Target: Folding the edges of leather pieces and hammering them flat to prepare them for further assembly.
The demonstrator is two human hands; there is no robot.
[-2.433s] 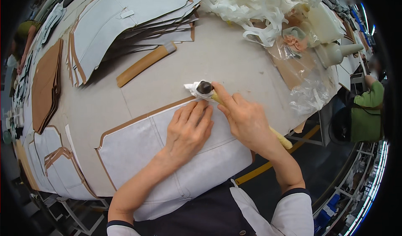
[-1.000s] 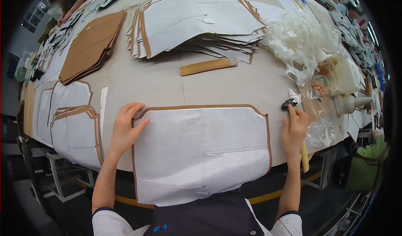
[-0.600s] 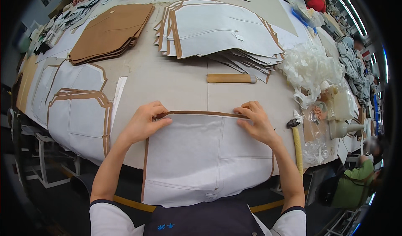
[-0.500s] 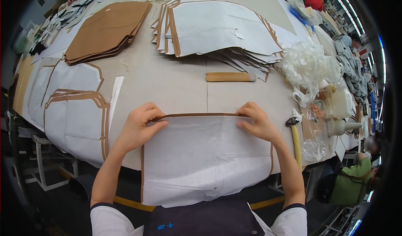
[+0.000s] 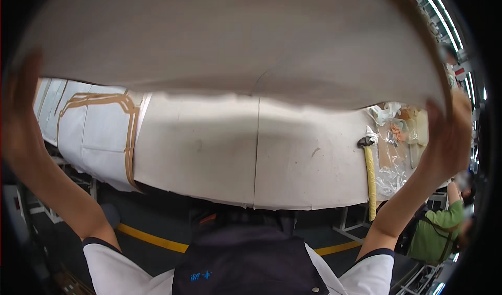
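grey-beige panel (image 5: 235,38), broad and blurred, brown-edged at the right

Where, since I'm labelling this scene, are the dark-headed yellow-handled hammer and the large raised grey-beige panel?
Dark-headed yellow-handled hammer (image 5: 371,182): head view, middle of the handle.
Large raised grey-beige panel (image 5: 235,41): head view, on the face toward the camera.

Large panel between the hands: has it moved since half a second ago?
Yes. The panel has gone upward in the view, off the near part of the table, baring the table seam there.
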